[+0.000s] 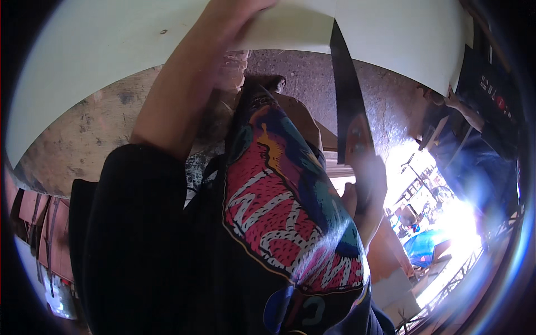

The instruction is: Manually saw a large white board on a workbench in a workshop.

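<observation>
A handsaw (347, 84) with a long dark blade is gripped in my right hand (368, 181), its fingers closed round the brownish handle. The blade stands nearly upright in view, its narrow far end meeting a large pale board (111, 56). Across the board's near edge reaches my left forearm. My left hand (254, 4) rests at or just over the board, close to the saw's tip; the top of the picture cuts it off, so its fingers are hidden.
At the right, another person in dark clothes has a hand (453, 101) at the board's edge. A worn wooden surface (89, 134) lies beneath the board at left. Reddish-brown panels (56, 240) stand lower left. Glare washes out the right side, near a blue object (421, 248).
</observation>
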### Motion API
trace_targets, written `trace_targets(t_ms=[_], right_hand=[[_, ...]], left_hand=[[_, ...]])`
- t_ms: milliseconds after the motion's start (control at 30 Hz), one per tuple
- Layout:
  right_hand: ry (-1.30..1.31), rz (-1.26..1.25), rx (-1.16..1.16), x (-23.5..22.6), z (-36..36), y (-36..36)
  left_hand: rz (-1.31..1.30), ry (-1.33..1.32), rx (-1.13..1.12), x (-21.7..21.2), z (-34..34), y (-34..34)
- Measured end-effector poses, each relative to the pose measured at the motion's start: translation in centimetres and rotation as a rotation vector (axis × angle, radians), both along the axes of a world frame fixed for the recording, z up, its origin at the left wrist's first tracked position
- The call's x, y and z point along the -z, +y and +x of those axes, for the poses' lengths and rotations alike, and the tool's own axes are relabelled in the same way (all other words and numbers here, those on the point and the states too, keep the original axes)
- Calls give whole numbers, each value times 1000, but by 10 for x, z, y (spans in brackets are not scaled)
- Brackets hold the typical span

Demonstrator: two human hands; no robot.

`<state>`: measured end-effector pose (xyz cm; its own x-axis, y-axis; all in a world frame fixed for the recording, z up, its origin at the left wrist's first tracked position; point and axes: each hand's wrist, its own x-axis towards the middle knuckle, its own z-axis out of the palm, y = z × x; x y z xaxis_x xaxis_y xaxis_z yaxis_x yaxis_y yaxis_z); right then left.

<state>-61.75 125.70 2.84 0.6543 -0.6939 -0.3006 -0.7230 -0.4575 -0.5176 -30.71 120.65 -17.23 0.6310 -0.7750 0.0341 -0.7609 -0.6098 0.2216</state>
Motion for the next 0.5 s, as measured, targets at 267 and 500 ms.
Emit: trace_targets(t_ms=[267, 500], right_hand=[[87, -120, 132, 36, 11, -8], [95, -234, 51, 30, 19, -23]], left_hand=[[40, 40, -28, -10, -1, 8], [28, 62, 15, -19, -5, -4]])
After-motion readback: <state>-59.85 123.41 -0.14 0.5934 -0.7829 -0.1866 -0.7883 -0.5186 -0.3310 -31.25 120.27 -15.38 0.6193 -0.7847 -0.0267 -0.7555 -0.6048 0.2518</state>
